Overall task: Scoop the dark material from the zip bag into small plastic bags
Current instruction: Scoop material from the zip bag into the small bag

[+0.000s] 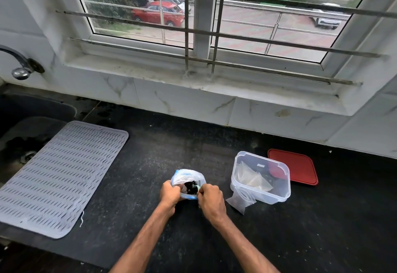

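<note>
In the head view, the zip bag (187,177) stood on the desk (150,161) just left of the clear container (261,158); the left hand (169,193) and the right hand (209,197) each pinched its rim, spreading the mouth over the dark material (190,187); the opening step seemed in hand; next, a small plastic bag (240,202), lying against the container's front, would need picking up and holding open.

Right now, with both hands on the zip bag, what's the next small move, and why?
Probably dig what looks like a pale green scoop into the dark material: the left hand and right hand hold the zip bag open, and a small plastic bag lies by the clear container.
</note>
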